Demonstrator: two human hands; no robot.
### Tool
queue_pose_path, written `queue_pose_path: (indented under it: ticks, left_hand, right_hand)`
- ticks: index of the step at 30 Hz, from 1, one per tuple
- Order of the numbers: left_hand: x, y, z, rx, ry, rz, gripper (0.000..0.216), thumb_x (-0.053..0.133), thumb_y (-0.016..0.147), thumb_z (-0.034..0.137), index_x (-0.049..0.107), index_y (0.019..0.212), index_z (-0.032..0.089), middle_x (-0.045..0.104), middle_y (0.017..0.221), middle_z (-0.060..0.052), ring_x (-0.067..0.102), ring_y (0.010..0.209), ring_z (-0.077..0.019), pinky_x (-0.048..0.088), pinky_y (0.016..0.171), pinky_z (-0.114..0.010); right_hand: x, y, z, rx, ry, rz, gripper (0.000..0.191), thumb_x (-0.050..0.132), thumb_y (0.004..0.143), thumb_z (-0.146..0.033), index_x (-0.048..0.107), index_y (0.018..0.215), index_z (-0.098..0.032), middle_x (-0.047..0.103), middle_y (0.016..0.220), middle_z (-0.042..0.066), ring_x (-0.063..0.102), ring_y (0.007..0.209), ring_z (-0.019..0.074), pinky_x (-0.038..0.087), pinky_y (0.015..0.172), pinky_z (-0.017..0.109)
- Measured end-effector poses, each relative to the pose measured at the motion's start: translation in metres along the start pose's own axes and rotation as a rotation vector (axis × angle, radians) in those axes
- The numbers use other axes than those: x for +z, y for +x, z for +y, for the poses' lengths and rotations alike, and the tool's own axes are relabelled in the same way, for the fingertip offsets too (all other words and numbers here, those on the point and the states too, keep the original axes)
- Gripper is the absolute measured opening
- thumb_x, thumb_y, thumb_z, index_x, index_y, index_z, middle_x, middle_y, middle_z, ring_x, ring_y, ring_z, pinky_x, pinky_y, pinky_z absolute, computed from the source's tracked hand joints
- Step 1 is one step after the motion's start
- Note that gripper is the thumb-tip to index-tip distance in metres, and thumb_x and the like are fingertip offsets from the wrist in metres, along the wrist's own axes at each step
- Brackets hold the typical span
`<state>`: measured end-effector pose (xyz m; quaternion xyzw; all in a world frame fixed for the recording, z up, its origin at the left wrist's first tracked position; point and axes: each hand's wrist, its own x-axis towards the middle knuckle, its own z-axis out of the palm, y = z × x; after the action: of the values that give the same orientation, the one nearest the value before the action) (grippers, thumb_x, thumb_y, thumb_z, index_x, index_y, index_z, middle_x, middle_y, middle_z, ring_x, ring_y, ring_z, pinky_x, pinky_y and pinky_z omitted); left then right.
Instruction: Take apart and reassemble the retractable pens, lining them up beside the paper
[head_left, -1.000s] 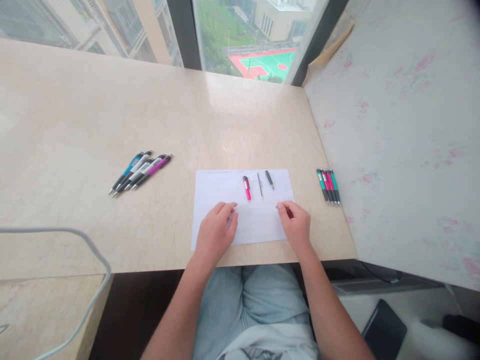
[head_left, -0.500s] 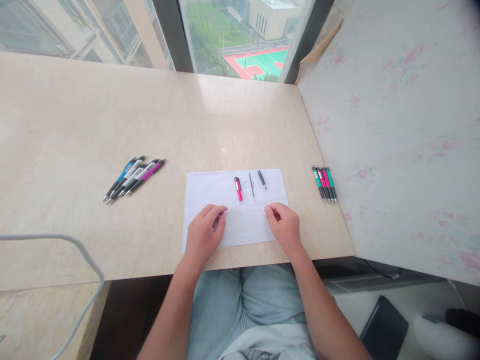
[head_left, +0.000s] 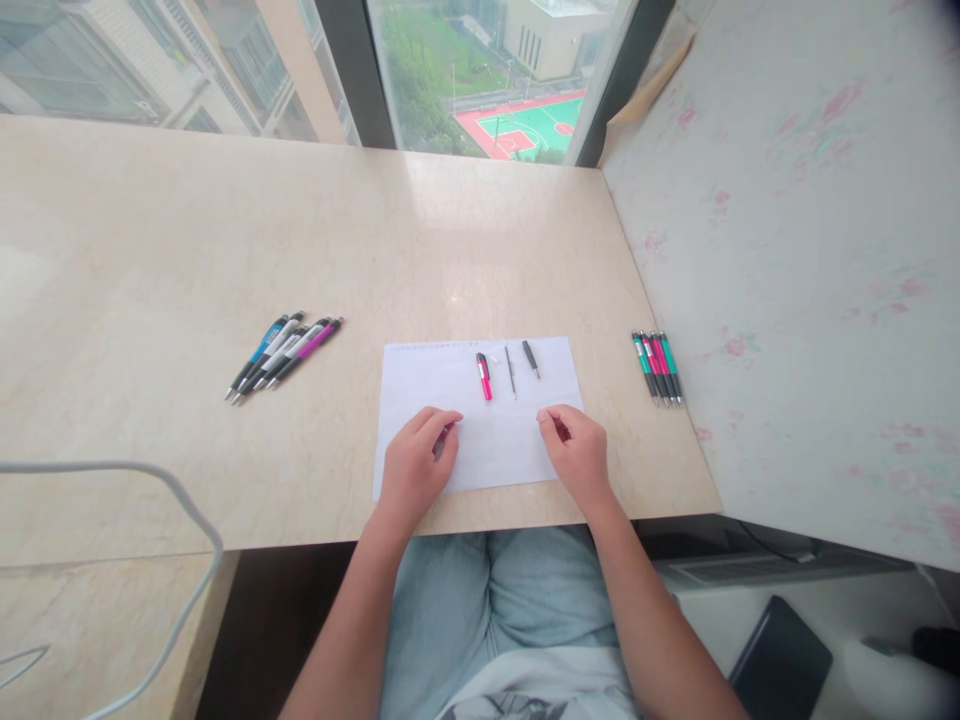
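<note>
A white sheet of paper (head_left: 480,460) lies near the table's front edge. My left hand (head_left: 421,458) rests on its left part, fingers loosely bent, a small gap between thumb and forefinger, nothing seen held. On the right part is my right hand (head_left: 576,450), curled with thumb and forefinger together and nothing visible in them. Beyond my hands, the paper bears a pink pen barrel (head_left: 486,384) with a black clip, a thin pen refill (head_left: 511,372) and a black tapered grip section (head_left: 531,358). A tiny clear piece (head_left: 495,360), hard to make out, lies between barrel and refill.
Several pens (head_left: 289,352) in blue, silver and purple lie in a loose pile at left. At right, several green and pink pens (head_left: 658,368) lie side by side near the flowered wall (head_left: 795,300). A grey cable (head_left: 180,490) curves across the lower left. Windows border the table's back.
The whole view has shifted slightly, so everything appears a little further right. My hands and the pen parts keep their places on the paper.
</note>
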<state>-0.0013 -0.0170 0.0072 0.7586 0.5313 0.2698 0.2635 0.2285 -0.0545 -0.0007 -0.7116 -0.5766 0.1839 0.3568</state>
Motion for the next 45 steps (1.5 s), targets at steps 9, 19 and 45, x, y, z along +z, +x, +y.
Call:
queue_pose_path:
  ticks: [9, 19, 45]
  left_hand:
    - [0.0, 0.0, 0.001, -0.002, 0.004, -0.004, 0.017, 0.049, 0.095, 0.023, 0.065, 0.101, 0.021, 0.069, 0.094, -0.003, 0.062, 0.075, -0.0141, 0.05, 0.069, -0.026]
    - [-0.001, 0.0, 0.003, 0.003, 0.007, -0.004, 0.018, 0.048, 0.096, 0.025, 0.065, 0.101, 0.022, 0.069, 0.094, -0.004, 0.064, 0.077, -0.0154, 0.051, 0.069, -0.027]
    - [-0.01, 0.013, 0.017, -0.038, 0.128, -0.133, 0.021, 0.05, 0.094, 0.024, 0.066, 0.106, 0.019, 0.069, 0.088, -0.004, 0.066, 0.077, -0.0184, 0.049, 0.066, -0.03]
  right_hand:
    - [0.0, 0.0, 0.0, -0.002, 0.032, 0.024, 0.03, 0.05, 0.093, -0.035, 0.063, 0.071, -0.02, 0.063, 0.066, 0.001, 0.056, 0.06, 0.0145, 0.042, 0.061, 0.027]
    - [0.0, 0.0, -0.001, -0.015, 0.006, 0.008, 0.029, 0.049, 0.093, -0.034, 0.064, 0.072, -0.02, 0.063, 0.066, 0.001, 0.055, 0.06, 0.0142, 0.041, 0.061, 0.027]
    - [0.039, 0.037, -0.069, -0.009, -0.509, -0.179, 0.039, 0.055, 0.09, -0.057, 0.066, 0.1, -0.021, 0.072, 0.074, 0.009, 0.064, 0.061, 0.0206, 0.03, 0.053, 0.029]
